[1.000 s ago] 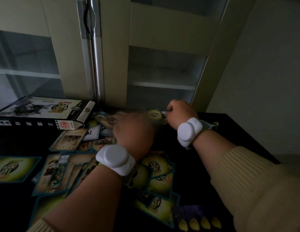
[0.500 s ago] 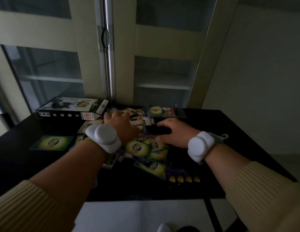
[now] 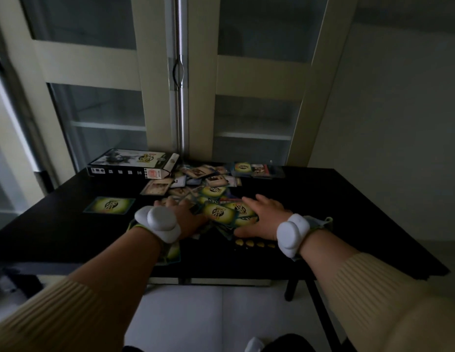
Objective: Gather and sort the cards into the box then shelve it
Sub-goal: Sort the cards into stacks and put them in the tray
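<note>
I see both hands flat, left hand (image 3: 188,217) and right hand (image 3: 262,217) fingers spread, pressing cards (image 3: 221,212), box (image 3: 133,163) at far table (image 3: 56,224) edge, cabinet (image 3: 246,72) behind.

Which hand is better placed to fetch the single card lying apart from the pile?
Left. The left hand rests on the pile's left edge, and the lone card lies on that side; the right hand would have to cross over.

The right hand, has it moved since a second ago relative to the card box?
Yes. The right hand has come back from the table's far edge toward the person, now flat on the cards, nearer than the card box.
</note>
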### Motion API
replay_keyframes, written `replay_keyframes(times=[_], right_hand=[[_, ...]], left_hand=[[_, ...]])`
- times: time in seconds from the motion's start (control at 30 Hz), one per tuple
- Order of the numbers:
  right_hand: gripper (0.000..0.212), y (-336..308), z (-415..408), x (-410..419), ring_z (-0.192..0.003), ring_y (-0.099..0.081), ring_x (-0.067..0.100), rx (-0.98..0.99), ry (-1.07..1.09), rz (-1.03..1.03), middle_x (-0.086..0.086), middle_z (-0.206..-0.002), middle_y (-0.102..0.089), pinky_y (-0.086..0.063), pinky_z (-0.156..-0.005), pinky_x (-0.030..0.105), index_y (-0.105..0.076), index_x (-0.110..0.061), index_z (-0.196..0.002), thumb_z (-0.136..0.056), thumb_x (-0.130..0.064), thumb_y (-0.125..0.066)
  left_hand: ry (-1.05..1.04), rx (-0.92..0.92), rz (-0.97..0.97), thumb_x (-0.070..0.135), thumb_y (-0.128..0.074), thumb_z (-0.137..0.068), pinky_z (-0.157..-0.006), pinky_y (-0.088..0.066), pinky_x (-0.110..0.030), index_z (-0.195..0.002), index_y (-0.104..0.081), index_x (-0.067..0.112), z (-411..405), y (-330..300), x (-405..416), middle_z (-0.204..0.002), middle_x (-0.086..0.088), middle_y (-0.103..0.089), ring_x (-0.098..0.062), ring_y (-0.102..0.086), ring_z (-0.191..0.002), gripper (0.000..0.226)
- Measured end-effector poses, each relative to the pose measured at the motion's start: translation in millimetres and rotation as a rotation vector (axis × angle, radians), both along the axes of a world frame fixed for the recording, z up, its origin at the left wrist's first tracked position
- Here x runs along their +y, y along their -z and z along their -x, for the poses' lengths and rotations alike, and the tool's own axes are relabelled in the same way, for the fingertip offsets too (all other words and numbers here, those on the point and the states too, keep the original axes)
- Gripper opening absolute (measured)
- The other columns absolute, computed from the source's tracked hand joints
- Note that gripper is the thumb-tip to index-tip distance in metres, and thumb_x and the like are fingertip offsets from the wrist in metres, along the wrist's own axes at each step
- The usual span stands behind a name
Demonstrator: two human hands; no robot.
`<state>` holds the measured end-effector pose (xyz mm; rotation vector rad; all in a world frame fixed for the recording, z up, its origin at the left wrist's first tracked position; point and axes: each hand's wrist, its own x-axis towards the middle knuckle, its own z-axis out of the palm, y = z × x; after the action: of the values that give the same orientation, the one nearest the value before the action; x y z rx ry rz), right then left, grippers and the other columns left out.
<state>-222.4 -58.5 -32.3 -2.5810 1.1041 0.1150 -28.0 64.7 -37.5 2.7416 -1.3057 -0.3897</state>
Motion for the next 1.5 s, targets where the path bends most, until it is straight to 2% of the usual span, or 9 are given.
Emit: replay_keyframes(times=[0.23, 0.47, 0.7, 0.87, 1.03, 1.1, 1.4, 1.47, 1.5], right_hand=[[0.068, 14, -33, 2, -0.139, -0.023, 0.037, -0.078, -0.088, 0.175, -0.008, -0.154, -0.024, -0.024, -0.109, 0.055, -0.027, -0.049, -0.140, -0.079, -0.071, -0.047], [0.105, 23, -34, -3, -0.144, 0.006, 0.041, 0.044, -0.066, 0.070, -0.003, -0.160, 0.005, -0.002, -0.109, 0.063, 0.001, -0.053, -0.142, -0.052, -0.096, -0.033], [0.091, 24, -41, -6, -0.145, 0.003, 0.036, -0.035, -0.144, 0.041, -0.017, -0.159, -0.001, -0.002, -0.113, 0.058, -0.004, -0.049, -0.144, -0.067, -0.090, -0.030], [0.089, 25, -42, -12, -0.146, 0.001, 0.033, -0.046, -0.177, 0.037, -0.017, -0.158, -0.003, -0.004, -0.113, 0.052, -0.005, -0.046, -0.145, -0.070, -0.088, -0.026], [0.092, 29, -47, -19, -0.146, -0.001, 0.033, -0.054, -0.196, 0.037, -0.016, -0.158, -0.008, -0.007, -0.113, 0.051, -0.010, -0.045, -0.145, -0.066, -0.090, -0.024], [0.092, 31, -49, -21, -0.145, -0.002, 0.034, -0.071, -0.200, 0.051, -0.015, -0.158, -0.009, -0.007, -0.113, 0.051, -0.011, -0.045, -0.145, -0.066, -0.091, -0.023], [0.080, 32, -49, -21, -0.146, 0.001, 0.033, -0.100, -0.224, 0.050, -0.013, -0.159, -0.007, -0.004, -0.113, 0.052, -0.011, -0.047, -0.145, -0.075, -0.085, -0.021], [0.087, 32, -48, -17, -0.146, 0.001, 0.033, -0.111, -0.213, 0.061, -0.013, -0.159, -0.006, -0.003, -0.113, 0.051, -0.011, -0.046, -0.145, -0.070, -0.089, -0.017], [0.092, 33, -49, -14, -0.146, 0.001, 0.033, -0.111, -0.209, 0.075, -0.013, -0.159, -0.006, -0.003, -0.113, 0.051, -0.011, -0.046, -0.145, -0.066, -0.092, -0.016]], left_hand=[[0.146, 0.079, 0.164, 0.060, -0.050, -0.083, -0.109, -0.029, -0.043, -0.145, -0.025, 0.022, 6, -2, -15, -0.150, -0.013, -0.031, -0.037, -0.031, -0.136, 0.076], [-0.116, 0.158, 0.030, 0.072, -0.046, -0.078, -0.110, -0.022, -0.047, -0.149, -0.009, 0.022, 5, -2, -27, -0.156, -0.019, -0.006, -0.045, -0.014, -0.140, 0.095], [-0.028, 0.516, 0.395, 0.022, -0.043, -0.097, -0.103, -0.038, -0.035, -0.133, -0.044, 0.009, 27, -26, -47, -0.139, -0.011, -0.048, -0.027, -0.046, -0.126, 0.038], [-0.012, 0.469, 0.360, 0.022, -0.049, -0.096, -0.098, -0.041, -0.030, -0.131, -0.050, 0.007, 20, -42, -48, -0.130, -0.012, -0.056, -0.026, -0.056, -0.117, 0.038], [-0.246, 0.722, 0.618, 0.010, -0.052, -0.090, -0.045, -0.047, -0.016, -0.123, -0.054, 0.001, 21, -33, -45, -0.127, -0.023, -0.056, -0.034, -0.056, -0.116, 0.034], [-0.251, 0.741, 0.609, 0.009, -0.053, -0.089, -0.039, -0.042, -0.014, -0.123, -0.054, 0.001, 20, -30, -45, -0.127, -0.023, -0.056, -0.034, -0.056, -0.116, 0.034], [-0.256, 0.738, 0.588, 0.007, -0.054, -0.089, -0.054, -0.047, -0.019, -0.125, -0.052, -0.004, 19, -38, -49, -0.130, -0.023, -0.054, -0.035, -0.053, -0.120, 0.038], [-0.301, 0.776, 0.535, 0.011, -0.055, -0.089, -0.082, -0.051, -0.023, -0.133, -0.046, 0.004, 23, -54, -46, -0.136, -0.018, -0.049, -0.030, -0.048, -0.126, 0.045], [-0.209, 0.590, 0.404, 0.014, -0.057, -0.089, -0.095, -0.044, -0.027, -0.135, -0.043, 0.007, 26, -57, -41, -0.136, -0.014, -0.047, -0.028, -0.046, -0.128, 0.049]])
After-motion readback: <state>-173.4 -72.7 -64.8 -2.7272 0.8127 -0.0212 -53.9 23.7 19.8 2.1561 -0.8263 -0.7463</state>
